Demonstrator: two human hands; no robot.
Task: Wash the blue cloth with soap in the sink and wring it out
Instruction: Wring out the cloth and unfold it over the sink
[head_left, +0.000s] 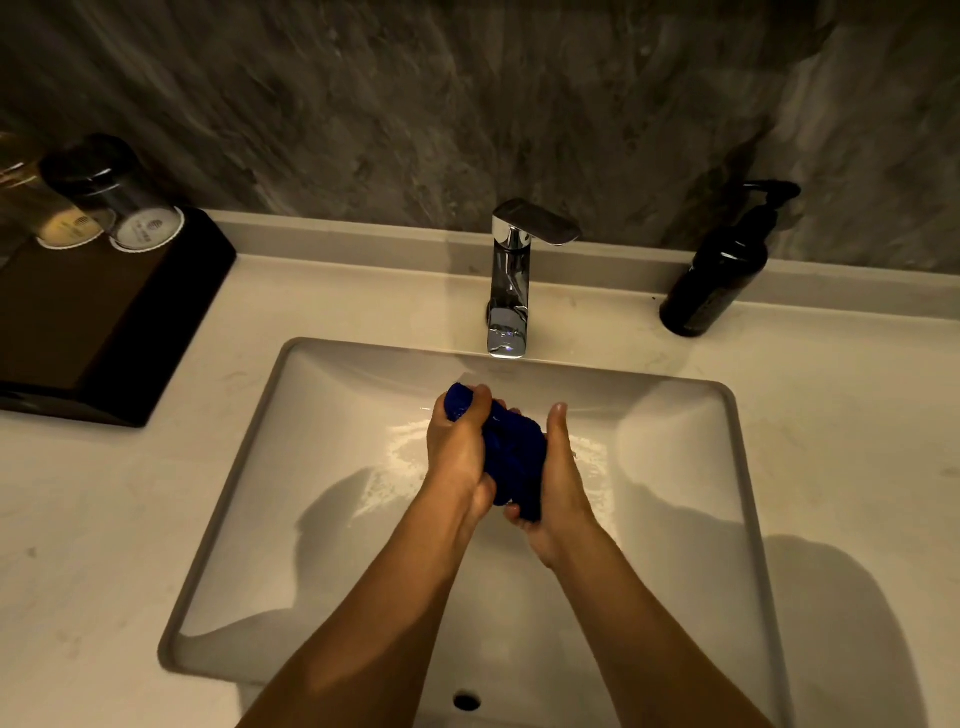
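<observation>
So the blue cloth (511, 452) is bunched into a wad over the middle of the sink (332, 519), squeezed between both hands just below the faucet (509, 291). The left hand (460, 452) is wrapped around the far end of the wad, thumb curled over the top, and the right hand (558, 483) grips the near end with its fingers tucked under. Looks to me like the scrubbing or wringing stage, though I can't tell if any soap is on it, no suds visible. The basin floor is wet; whether water is running, can't say. Room-wise it's fine: wide basin all around, walls well apart from the hands. The soap bottle (719, 270) sits on the tabletop (104, 493) to the back right, with a black tray (104, 322) off left.
</observation>
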